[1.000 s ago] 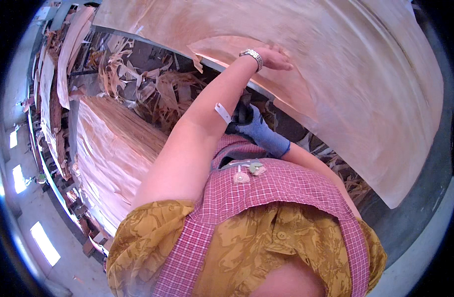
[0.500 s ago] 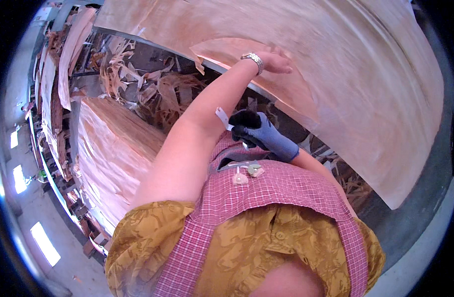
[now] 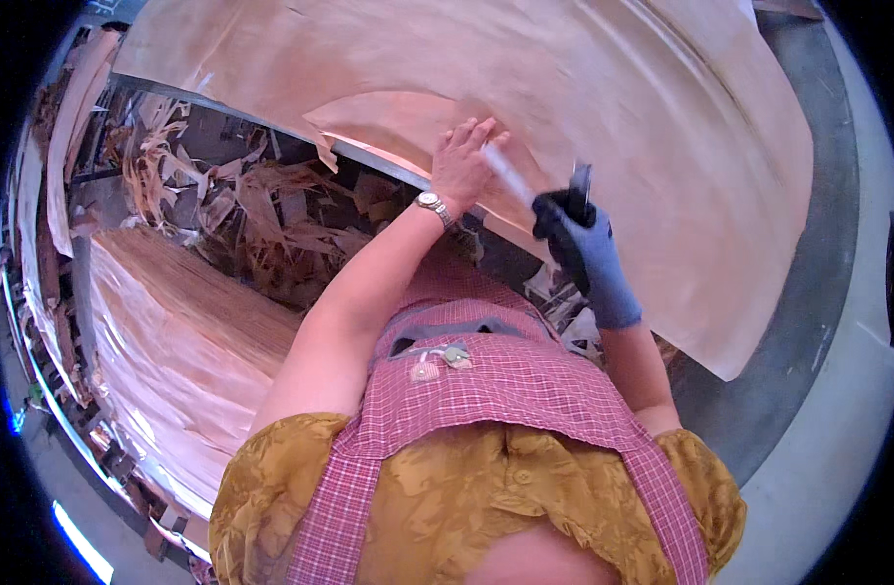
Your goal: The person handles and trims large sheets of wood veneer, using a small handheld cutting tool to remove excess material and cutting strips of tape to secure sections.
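My bare left hand (image 3: 463, 161), a watch (image 3: 430, 201) on its wrist, rests with fingers spread on a smaller curved piece of wood veneer (image 3: 388, 115). That piece lies over a large pale veneer sheet (image 3: 652, 127), near the sheet's closer edge. My right hand (image 3: 585, 249), in a blue and black glove, is closed just right of the left one, above the sheet's edge. From its grip a thin whitish strip (image 3: 508, 174), blurred, points toward my left fingers. A dark, shiny-edged piece (image 3: 581, 183) also sticks up from that fist; its kind is unclear.
Torn veneer scraps (image 3: 261, 210) lie in a heap below the sheet's edge at left. Nearer stands a thick stack of veneer sheets (image 3: 164, 341). Long veneer strips (image 3: 71, 136) are at the far left. Grey floor (image 3: 808, 322) runs along the right.
My right hand has risen from in front of my apron toward the sheet, its held pieces turning. My left hand's fingers now spread more clearly on the veneer. The view has shifted.
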A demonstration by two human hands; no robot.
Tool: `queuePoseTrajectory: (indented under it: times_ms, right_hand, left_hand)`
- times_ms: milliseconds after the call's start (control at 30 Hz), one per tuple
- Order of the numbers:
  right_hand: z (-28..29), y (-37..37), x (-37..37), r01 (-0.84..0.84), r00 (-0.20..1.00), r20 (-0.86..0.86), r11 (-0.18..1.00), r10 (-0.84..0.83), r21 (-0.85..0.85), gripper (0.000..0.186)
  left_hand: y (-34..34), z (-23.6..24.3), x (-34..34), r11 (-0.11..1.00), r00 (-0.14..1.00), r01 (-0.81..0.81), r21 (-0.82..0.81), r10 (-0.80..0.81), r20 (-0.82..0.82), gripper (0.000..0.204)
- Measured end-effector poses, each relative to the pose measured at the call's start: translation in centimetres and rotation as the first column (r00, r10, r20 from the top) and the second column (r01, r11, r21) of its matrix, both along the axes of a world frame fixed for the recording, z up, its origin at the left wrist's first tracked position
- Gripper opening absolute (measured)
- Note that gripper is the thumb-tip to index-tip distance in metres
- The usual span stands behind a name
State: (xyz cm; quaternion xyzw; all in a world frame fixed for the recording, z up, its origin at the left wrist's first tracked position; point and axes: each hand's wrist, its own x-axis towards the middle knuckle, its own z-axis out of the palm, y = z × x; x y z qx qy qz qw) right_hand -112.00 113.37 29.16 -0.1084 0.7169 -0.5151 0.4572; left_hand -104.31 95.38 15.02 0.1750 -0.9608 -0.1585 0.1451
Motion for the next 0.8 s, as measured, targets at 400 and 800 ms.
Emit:
queuePoseTrajectory:
  times_ms: [400,800]
  right_hand:
    - [-12.3,-4.2,-2.5,0.323,0.931,0.157,0.944,-0.329,0.063,0.020]
    - [-11.5,-2.8,-11.0,-0.115,0.122,-0.894,0.900,0.432,0.419,0.024]
  left_hand:
    - [-0.6,1.0,-0.5,0.999,1.000,0.009,0.033,-0.009,0.014,0.076]
    - [-1.3,-1.7,-0.7,0.970,0.983,0.173,-0.172,-0.160,0.085,0.073]
